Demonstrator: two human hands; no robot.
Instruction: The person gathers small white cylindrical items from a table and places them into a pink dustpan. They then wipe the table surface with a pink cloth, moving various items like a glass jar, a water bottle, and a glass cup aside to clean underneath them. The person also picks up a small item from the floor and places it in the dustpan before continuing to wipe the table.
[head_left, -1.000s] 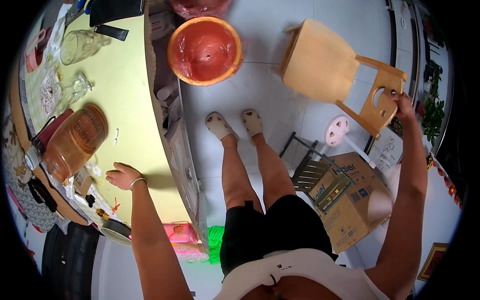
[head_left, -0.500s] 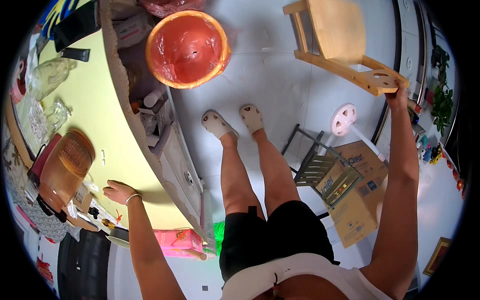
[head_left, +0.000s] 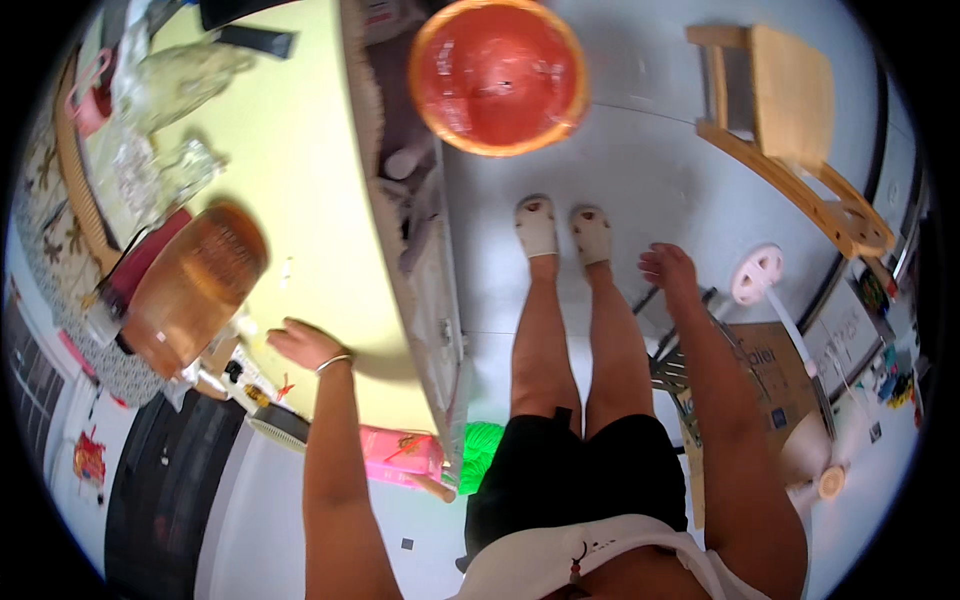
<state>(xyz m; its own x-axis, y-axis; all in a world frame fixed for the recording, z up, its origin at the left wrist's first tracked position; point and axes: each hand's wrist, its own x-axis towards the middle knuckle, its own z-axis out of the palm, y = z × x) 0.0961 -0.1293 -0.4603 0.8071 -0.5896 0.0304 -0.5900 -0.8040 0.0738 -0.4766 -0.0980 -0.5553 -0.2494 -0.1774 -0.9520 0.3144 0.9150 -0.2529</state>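
Observation:
My left hand (head_left: 303,345) lies on the pale yellow tabletop (head_left: 330,220), fingers stretched out and nothing in them. A bracelet circles that wrist. Nearest to it is a large translucent brown jar (head_left: 195,290) lying on its side, a short gap away. My right hand (head_left: 670,273) hangs in the air over the floor, right of my feet, with loosely bent fingers somewhat apart and no object in them. The light wooden chair (head_left: 792,95) stands farther off to the right, apart from that hand.
An orange-rimmed bin (head_left: 578,95) with a red liner stands ahead. Right of my legs are a dark slatted folding chair (head_left: 665,372), a cardboard box (head_left: 765,375) and a pink round-based stand (head_left: 757,275). Crumpled clear plastic bags (head_left: 185,85) lie on the table; a pink box (head_left: 395,452) sits near its end.
My right hand has let go of the wooden chair and moved left, toward my legs. My left hand stays on the tabletop. The whole view has shifted.

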